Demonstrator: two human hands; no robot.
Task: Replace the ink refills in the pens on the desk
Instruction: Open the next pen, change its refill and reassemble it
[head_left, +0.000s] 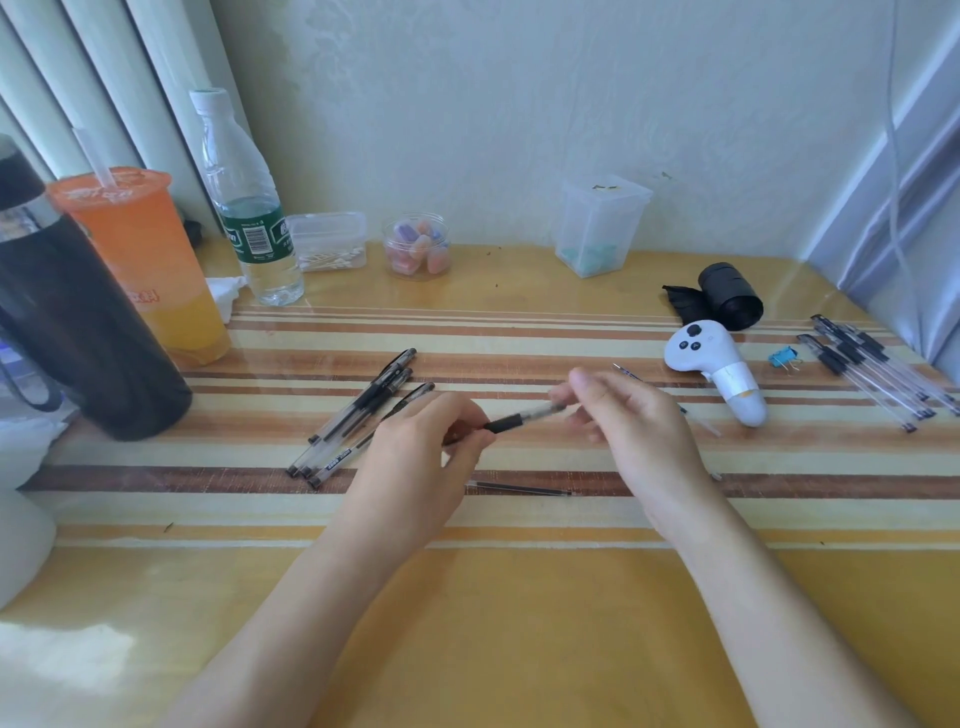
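Head view: we hold one pen (524, 417) over the middle of the tabletop (519, 623). Our left hand (415, 467) pinches its black grip end, and the blurred fingers (584, 384) of our right hand (639, 426) pinch the clear barrel. A loose refill (519, 488) lies on the tabletop just under our hands. We judge this pen half done, opening or closing, we cannot tell. Three pens (363, 415) lie toward the left edge, a further bundle (872, 364) by the right edge. Our forearms come in from the near edge and converge on the pen.
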